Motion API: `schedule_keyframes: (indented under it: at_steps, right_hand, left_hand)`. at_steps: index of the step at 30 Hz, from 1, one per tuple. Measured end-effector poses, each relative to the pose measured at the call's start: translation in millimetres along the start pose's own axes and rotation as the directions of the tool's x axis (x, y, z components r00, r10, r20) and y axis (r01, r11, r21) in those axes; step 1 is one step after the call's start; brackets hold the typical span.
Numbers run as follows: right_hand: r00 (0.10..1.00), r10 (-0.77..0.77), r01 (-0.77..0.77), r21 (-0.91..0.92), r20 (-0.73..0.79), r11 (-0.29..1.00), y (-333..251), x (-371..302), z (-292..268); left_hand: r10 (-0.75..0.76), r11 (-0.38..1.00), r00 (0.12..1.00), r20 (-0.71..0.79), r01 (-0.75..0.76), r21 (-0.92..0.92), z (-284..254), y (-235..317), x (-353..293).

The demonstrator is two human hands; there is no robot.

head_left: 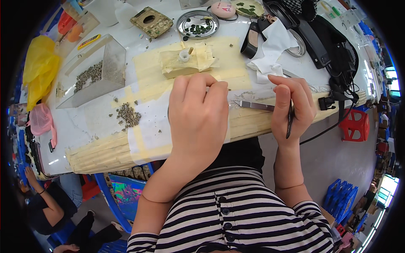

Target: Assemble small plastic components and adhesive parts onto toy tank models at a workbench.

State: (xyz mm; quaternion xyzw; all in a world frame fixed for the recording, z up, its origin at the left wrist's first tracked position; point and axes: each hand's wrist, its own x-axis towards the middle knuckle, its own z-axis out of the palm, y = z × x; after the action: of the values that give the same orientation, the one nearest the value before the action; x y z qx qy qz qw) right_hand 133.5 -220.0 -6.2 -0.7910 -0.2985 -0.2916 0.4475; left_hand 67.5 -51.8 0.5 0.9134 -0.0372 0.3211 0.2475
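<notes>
My left hand is over the front of the table, back up, with its fingers curled down. The fingertips are hidden, and what they pinch, if anything, cannot be made out. Just beyond it stands a block wrapped in yellowish tape, with a small white cup on top. To the right, my right hand is closed around a slim dark tool, its end sticking out below the palm. A flat metal strip, perhaps tweezers, reaches from near that hand toward the left. A pile of small greyish pieces lies left of my left hand.
A clear bin with more greyish pieces stands at left. Farther back are a round metal dish of dark green bits and a square block. White tissue and black cables lie right. Another person sits lower left.
</notes>
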Motion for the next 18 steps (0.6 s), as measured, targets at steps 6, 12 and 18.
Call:
schedule_keyframes:
  at_steps: [6, 12, 18]
  right_hand:
    - [0.999, -0.034, 0.036, 0.074, -0.03, 0.997, 6.5, -2.2, -3.8]
    - [0.987, 0.141, -0.136, -0.065, 0.076, 0.989, -12.2, -3.5, -8.9]
    - [0.995, 0.091, -0.087, -0.088, 0.048, 0.992, -10.0, -6.7, -4.2]
  left_hand:
    - [-0.094, 0.994, 0.982, -0.162, 0.084, -0.07, -58.4, -5.3, -17.1]
    - [-0.383, 0.924, 0.923, -0.048, 0.382, -0.023, -89.1, -22.5, -51.2]
    - [-0.405, 0.91, 0.912, 0.069, 0.409, -0.07, -96.3, -30.5, -66.7]
